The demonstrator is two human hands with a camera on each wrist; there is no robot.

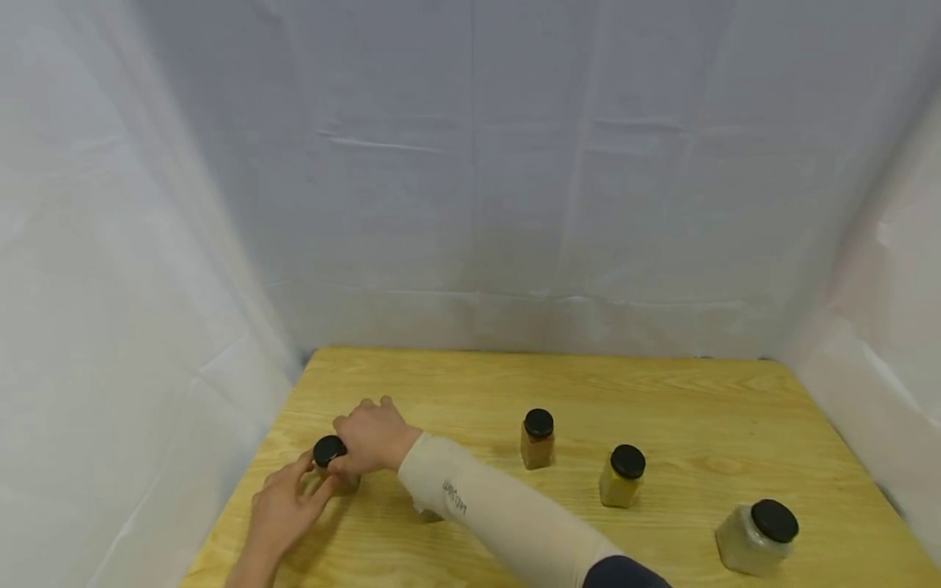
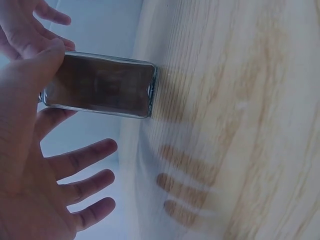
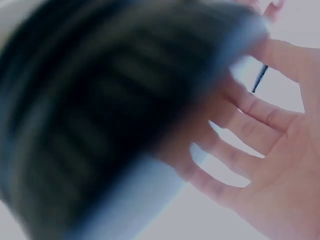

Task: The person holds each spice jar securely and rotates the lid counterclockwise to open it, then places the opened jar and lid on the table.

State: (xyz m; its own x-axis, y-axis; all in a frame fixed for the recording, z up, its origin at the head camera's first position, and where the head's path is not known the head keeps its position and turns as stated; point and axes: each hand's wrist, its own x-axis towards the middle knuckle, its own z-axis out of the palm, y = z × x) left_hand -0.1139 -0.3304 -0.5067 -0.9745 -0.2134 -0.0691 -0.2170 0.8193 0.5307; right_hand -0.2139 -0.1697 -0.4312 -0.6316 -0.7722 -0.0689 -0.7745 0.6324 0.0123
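A glass jar with dark brown contents and a black lid stands upright at the table's left side. My left hand pinches it between thumb and index finger; the other fingers spread free in the left wrist view. From the right, my right hand holds the same jar near its lid, thumb and index finger close around it, other fingers stretched beyond. In the right wrist view a blurred, ribbed black lid covers much of that hand. The right sleeve hides most of another jar.
Three more black-lidded jars stand to the right on the wooden table: one with reddish-brown contents, one with yellow contents and a wider, pale one. White sheeting surrounds the table's back and sides.
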